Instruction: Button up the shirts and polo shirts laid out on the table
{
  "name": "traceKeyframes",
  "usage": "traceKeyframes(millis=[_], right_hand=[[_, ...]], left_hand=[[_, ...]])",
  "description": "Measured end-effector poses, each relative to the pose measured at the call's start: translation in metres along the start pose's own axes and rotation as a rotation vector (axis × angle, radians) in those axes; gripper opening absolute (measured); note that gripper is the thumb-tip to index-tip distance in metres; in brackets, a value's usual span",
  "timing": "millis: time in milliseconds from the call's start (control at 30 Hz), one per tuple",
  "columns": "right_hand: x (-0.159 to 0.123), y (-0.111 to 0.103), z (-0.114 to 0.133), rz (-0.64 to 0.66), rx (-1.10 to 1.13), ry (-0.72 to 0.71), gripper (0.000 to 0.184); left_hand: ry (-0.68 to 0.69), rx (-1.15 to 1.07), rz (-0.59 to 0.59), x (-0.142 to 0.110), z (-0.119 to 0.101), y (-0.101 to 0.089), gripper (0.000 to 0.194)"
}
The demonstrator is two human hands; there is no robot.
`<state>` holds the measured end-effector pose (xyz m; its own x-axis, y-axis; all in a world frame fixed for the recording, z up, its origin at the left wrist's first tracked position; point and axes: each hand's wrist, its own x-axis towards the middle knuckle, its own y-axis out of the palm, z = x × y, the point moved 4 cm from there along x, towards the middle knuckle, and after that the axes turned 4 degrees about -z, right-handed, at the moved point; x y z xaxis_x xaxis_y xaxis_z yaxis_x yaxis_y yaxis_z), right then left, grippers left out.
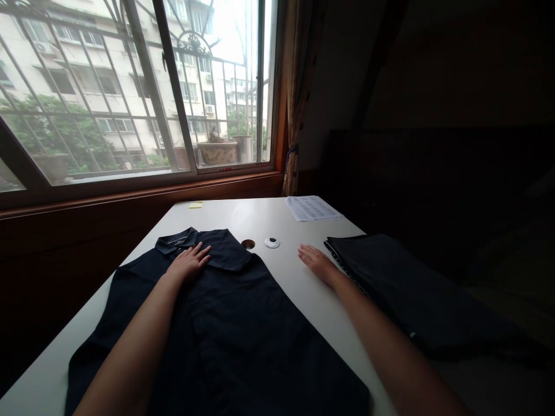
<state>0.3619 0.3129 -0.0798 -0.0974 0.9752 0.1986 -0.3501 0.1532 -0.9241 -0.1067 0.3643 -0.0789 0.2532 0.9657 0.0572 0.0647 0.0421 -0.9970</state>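
Observation:
A dark navy collared shirt [243, 323] lies spread on a white table [295, 268], its collar toward the window and its lower end running out of view. My left hand [189, 262] rests on the shirt just below the collar, fingers spread. To the right of the shirt, my right hand [318, 264] is over the bare tabletop with its fingers stretched out, holding nothing. Close beside that hand, dark folded trousers [403, 283] lie along the table's right side; my right forearm crosses in front of their near-left edge.
Printed sheets [314, 208] lie at the table's far right corner, and a yellow sticky note [195, 205] at the far left. Mid-table are a round cable hole [248, 244] and its white cap [272, 242]. Behind stand a barred window [191, 167] and a tied curtain [295, 115].

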Motion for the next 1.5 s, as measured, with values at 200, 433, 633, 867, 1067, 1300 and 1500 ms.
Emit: traceKeyframes(millis=[200, 433, 633, 867, 1067, 1300, 1500], right_hand=[[-0.040, -0.016, 0.029, 0.045, 0.097, -0.087, 0.045], [-0.124, -0.039, 0.089, 0.255, 0.285, -0.123, 0.042], [-0.167, -0.050, 0.099, 0.331, 0.153, 0.071, 0.032], [-0.197, -0.058, 0.094, 0.352, 0.171, 0.021, 0.017], [-0.219, -0.057, 0.100, 0.363, 0.284, 0.075, 0.025], [-0.211, -0.062, 0.097, 0.458, 0.369, 0.189, 0.062], [-0.209, -0.074, 0.115, 0.492, 0.490, 0.170, 0.069]], left_hand=[[-0.011, -0.009, -0.008, 0.006, 0.003, 0.004, 0.059], [-0.002, -0.046, -0.045, 0.005, 0.003, 0.006, 0.060], [0.065, -0.146, -0.122, 0.005, 0.004, -0.009, 0.056], [0.053, -0.221, -0.297, -0.022, 0.067, -0.059, 0.058], [-0.047, -0.202, -0.274, -0.073, 0.145, -0.059, 0.054], [-0.008, -0.196, -0.177, -0.107, 0.172, -0.010, 0.060], [0.018, -0.112, -0.203, -0.106, 0.165, -0.006, 0.061]])
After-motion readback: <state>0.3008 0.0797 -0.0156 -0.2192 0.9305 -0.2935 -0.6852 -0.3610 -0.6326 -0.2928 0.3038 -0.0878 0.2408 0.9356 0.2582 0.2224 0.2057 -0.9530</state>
